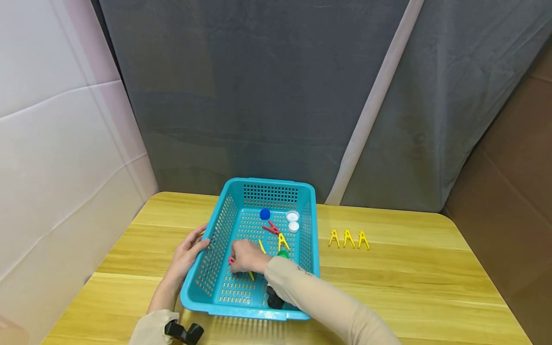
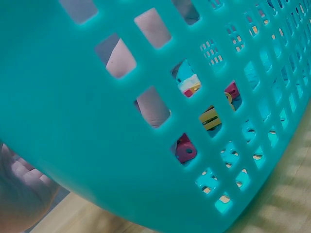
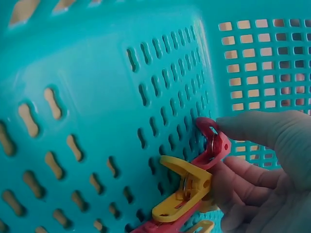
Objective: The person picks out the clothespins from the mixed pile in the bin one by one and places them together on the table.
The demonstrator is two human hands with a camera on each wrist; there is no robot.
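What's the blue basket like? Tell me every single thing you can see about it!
The basket is turquoise and rectangular, and looks like plastic. Its walls have rows of little square holes, its floor has narrow slots, and a smooth solid rim runs round the top. It stands open side up on the table. The left hand touches its left side; the right hand reaches inside, where pegs and caps lie.
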